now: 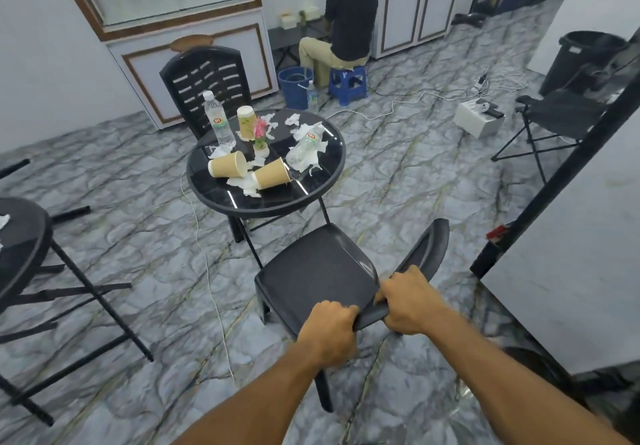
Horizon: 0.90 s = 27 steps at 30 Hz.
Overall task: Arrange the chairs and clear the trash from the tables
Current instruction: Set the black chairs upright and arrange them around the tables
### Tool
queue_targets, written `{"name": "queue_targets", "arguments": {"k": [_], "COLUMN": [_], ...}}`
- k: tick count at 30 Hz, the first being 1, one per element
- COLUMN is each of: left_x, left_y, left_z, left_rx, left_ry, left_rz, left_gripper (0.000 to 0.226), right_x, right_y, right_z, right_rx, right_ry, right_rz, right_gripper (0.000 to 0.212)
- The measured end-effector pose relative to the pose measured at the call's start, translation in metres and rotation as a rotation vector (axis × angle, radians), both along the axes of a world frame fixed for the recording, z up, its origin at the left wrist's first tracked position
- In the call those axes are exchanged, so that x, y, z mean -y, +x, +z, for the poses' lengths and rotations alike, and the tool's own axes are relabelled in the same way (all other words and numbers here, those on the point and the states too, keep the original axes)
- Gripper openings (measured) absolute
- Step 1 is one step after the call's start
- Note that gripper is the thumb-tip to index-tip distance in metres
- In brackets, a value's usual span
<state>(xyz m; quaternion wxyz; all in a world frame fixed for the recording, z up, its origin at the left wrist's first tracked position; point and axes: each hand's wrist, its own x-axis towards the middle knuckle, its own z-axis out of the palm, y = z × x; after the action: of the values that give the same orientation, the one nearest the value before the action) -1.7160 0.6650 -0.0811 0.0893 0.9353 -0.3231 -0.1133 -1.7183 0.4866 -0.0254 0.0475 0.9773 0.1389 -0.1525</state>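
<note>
On the grey marble-patterned floor [145, 250], just short of the round black table [221, 198], stands a black plastic chair [311, 271]. Left hand [329, 330] and right hand [408, 306] grip the top of its backrest, fingers clamped around the edge. Table carries tipped paper cups [228, 164], two water bottles [218, 120], crumpled tissues [247, 186], a small flower pot [260, 145]. Second chair [204, 81] behind it. White cabinets [194, 60] line the wall; black bin [581, 60] far right.
</note>
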Motion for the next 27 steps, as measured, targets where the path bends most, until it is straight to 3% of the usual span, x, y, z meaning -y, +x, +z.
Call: {"name": "queue_targets", "arguments": {"k": [4,7,9,12,15,17,19,23,27], "left_x": [0.014,0.024,0.021,0.002,-0.024,-0.042,-0.059,-0.085,-0.110], "left_y": [-0.004,-0.008,-0.012,-0.007,0.021,0.043,0.064,0.101,0.127], "left_z": [-0.008,-0.012,-0.012,-0.001,0.016,0.017,0.011,-0.009,-0.024], "left_rx": [0.052,0.091,0.053,-0.099,-0.178,-0.152,-0.135,-0.146,-0.182], "left_ry": [-0.144,-0.207,-0.251,-0.294,-0.304,-0.231,-0.124,-0.004,0.042], "left_rz": [0.002,-0.008,-0.031,-0.030,0.065,0.114,0.131,0.040,-0.113], "left_gripper": [0.027,0.028,0.027,0.044,0.064,0.058,0.046,0.032,0.030], "right_x": [0.017,0.024,0.022,0.016,0.007,-0.011,-0.038,-0.104,-0.153], "right_y": [-0.004,-0.008,-0.016,-0.016,-0.010,-0.011,-0.015,-0.028,-0.013], "right_z": [0.009,0.007,0.001,-0.001,0.013,0.021,0.021,-0.006,-0.025], "right_rx": [-0.030,-0.015,-0.013,-0.018,-0.187,-0.327,-0.381,-0.273,-0.217], "right_ry": [0.016,0.028,0.023,0.068,0.082,0.176,0.300,0.215,0.208], "right_rz": [-0.031,-0.063,-0.073,-0.105,-0.143,-0.175,-0.201,-0.199,-0.419], "right_gripper": [0.017,0.017,0.019,0.020,0.049,0.066,0.069,0.053,0.043]}}
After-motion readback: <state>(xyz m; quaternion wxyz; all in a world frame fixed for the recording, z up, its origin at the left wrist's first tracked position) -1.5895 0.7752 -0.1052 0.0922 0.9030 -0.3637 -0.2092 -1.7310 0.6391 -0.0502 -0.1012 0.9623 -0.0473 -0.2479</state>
